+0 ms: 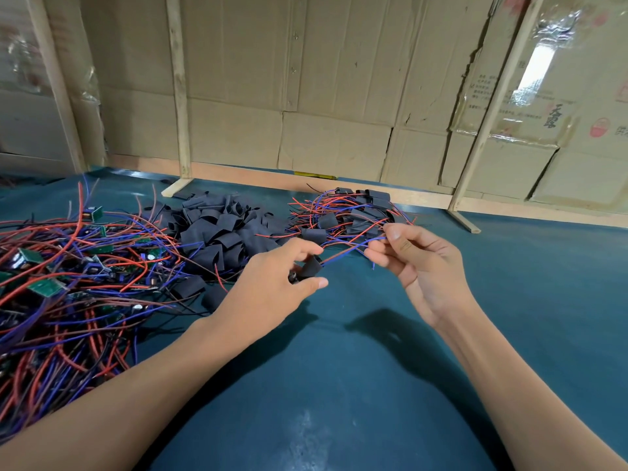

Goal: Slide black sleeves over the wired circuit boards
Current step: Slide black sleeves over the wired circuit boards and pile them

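While the left hand [272, 283] gripped a black sleeve [310, 266], the right hand [418, 263] pinched its red and blue wires [353, 248].

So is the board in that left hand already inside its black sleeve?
Partly in. The black sleeve sits in the left hand; a dark component still pokes out, and the wires run to the right hand.

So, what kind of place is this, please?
Probably a small workshop for hand assembly of electronics. A heap of wired boards and a pile of black sleeves lie on a green mat, and flattened cardboard lines the wall.
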`<state>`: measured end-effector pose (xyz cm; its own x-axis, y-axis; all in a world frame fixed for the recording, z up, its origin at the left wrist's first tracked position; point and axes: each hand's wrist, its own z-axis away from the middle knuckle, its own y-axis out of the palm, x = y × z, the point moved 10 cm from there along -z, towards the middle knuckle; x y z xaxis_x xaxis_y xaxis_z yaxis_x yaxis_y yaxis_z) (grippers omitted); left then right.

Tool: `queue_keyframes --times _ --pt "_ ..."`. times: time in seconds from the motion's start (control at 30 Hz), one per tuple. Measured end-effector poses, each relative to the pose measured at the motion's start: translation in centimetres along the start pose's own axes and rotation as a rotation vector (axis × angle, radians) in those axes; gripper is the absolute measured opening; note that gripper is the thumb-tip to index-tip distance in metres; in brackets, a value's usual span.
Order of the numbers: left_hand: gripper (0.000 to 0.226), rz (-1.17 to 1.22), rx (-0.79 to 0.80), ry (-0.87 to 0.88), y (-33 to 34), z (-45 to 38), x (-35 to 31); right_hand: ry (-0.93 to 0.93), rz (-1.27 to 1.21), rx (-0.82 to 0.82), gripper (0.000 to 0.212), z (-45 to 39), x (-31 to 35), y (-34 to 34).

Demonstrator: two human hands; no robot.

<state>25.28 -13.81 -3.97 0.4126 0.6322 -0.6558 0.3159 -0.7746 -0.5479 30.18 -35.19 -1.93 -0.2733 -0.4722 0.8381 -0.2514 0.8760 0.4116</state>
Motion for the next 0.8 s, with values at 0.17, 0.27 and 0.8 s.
queue_keyframes --times 0.17,0.27,0.8 --pt "0.034 -0.173 0.061 0.074 -0.1 0.0 -0.8 -0.117 0.528 -0.068 0.006 0.0 0.8 -1.2" --pt "0.034 -0.184 0.114 0.118 0.5 0.2 -1.3 -0.437 1.125 -0.076 0.028 1.4 2.9 0.9" --pt "0.040 -0.128 0.114 0.198 0.4 0.3 -2.0 -0.280 1.039 0.508 0.024 2.8 -0.8 5.8"
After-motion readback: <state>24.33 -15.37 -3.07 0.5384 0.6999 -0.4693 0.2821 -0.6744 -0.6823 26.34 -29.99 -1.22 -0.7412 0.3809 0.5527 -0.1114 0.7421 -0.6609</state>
